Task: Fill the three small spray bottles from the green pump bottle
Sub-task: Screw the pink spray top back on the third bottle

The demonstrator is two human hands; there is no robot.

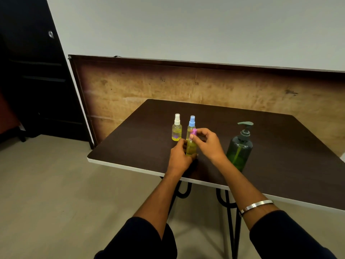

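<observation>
Three small spray bottles stand near the middle of the dark table (130,146). A white-capped bottle (176,128) and a blue-capped bottle (191,125) stand side by side at the back, both holding yellow liquid. In front of them my left hand (180,156) grips the body of a third bottle (191,148), also with yellow-green liquid inside. My right hand (209,143) pinches its pink spray cap (193,133) at the top. The green pump bottle (239,148) stands upright to the right, close to my right wrist.
The table's white front edge (130,166) runs diagonally below my hands. A brown wooden panel (168,83) leans against the wall behind the table. A dark door (33,71) is at the far left. Black metal table legs (231,221) show below.
</observation>
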